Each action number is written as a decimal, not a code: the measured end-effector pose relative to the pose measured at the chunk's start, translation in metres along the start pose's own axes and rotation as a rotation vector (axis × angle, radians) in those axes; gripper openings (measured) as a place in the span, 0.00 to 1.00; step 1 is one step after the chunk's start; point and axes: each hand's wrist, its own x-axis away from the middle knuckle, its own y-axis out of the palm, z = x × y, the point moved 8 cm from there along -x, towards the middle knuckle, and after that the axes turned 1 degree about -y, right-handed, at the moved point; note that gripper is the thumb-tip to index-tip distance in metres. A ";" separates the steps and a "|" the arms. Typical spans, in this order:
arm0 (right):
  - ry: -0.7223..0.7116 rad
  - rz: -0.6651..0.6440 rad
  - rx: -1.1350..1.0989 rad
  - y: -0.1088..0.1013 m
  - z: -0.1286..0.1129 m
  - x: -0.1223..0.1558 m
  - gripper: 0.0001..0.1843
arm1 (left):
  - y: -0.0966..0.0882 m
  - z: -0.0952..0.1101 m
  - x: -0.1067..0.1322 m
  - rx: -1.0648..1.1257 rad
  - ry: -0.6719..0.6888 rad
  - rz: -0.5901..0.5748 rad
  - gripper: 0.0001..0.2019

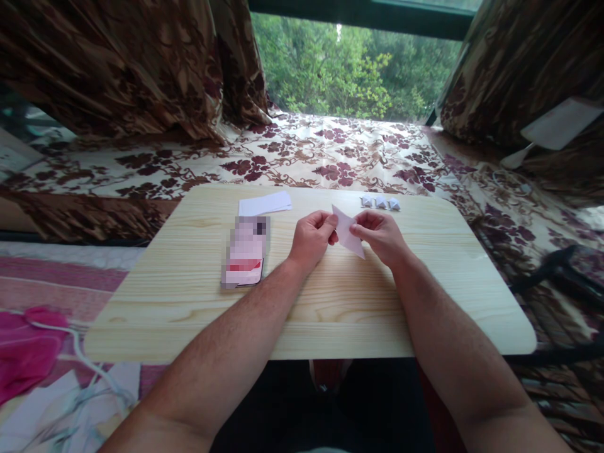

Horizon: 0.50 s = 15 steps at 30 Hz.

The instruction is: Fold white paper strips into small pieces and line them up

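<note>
A white piece of paper (348,238), slanted and with pointed corners, is held just above the wooden table (189,314). My left hand (314,236) pinches its left edge between thumb and fingers. On the other side, my right hand (377,234) grips the right edge in the same way. Beyond my right hand, three small folded paper shapes (380,202) sit in a row. A few white paper strips (265,204) lie stacked near the table's far edge, to the left. Below them rests a phone (245,251), partly blurred out.
Past the table is a ledge with flowered cloth (340,151) under a window. Brown patterned curtains (155,69) hang on both sides. A white lamp (561,123) stands at right. Lower left are a pink cloth (28,352), a white cable (78,346) and loose papers (42,406).
</note>
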 end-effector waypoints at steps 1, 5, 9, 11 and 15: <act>0.000 -0.009 0.000 0.001 0.000 0.000 0.17 | 0.000 0.000 0.000 -0.008 0.003 0.004 0.16; -0.007 -0.054 -0.023 0.006 -0.002 0.002 0.16 | 0.000 -0.002 -0.002 0.013 -0.014 -0.001 0.15; -0.022 -0.068 -0.014 0.007 -0.003 0.002 0.15 | 0.000 -0.009 -0.003 0.075 -0.059 -0.002 0.15; -0.026 -0.062 0.004 0.007 -0.003 0.002 0.16 | 0.001 -0.011 -0.004 0.087 -0.080 -0.009 0.16; -0.045 -0.045 0.040 0.006 -0.005 0.002 0.18 | 0.001 -0.012 -0.003 0.079 -0.093 -0.016 0.16</act>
